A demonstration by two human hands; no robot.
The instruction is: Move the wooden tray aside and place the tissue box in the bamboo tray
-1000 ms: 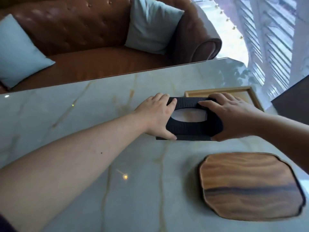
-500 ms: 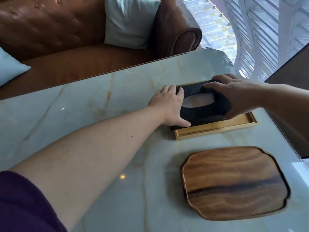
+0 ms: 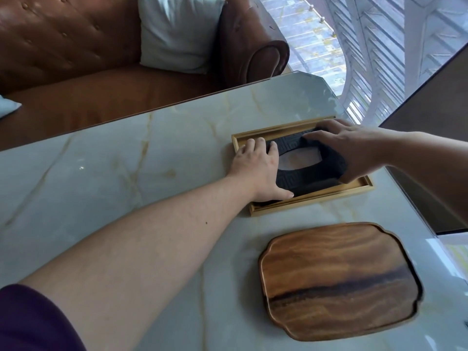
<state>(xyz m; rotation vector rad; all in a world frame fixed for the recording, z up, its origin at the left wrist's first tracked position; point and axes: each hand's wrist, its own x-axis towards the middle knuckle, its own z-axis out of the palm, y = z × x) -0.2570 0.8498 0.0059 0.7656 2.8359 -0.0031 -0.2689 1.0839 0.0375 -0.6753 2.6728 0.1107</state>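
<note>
The black patterned tissue box with an oval opening sits inside the light bamboo tray at the far right of the marble table. My left hand grips the box's left end, thumb along its near side. My right hand grips the right end from above. The dark wooden tray, with scalloped corners, lies empty on the table nearer to me, apart from both hands.
The marble table has its far edge next to a brown leather sofa with a pale cushion. The table's right edge runs close behind the bamboo tray, by a window with white slats.
Both hands carried the tissue box away from me and to the right, over the bamboo tray, and it now rests lower inside the tray. The wooden tray stayed put.
</note>
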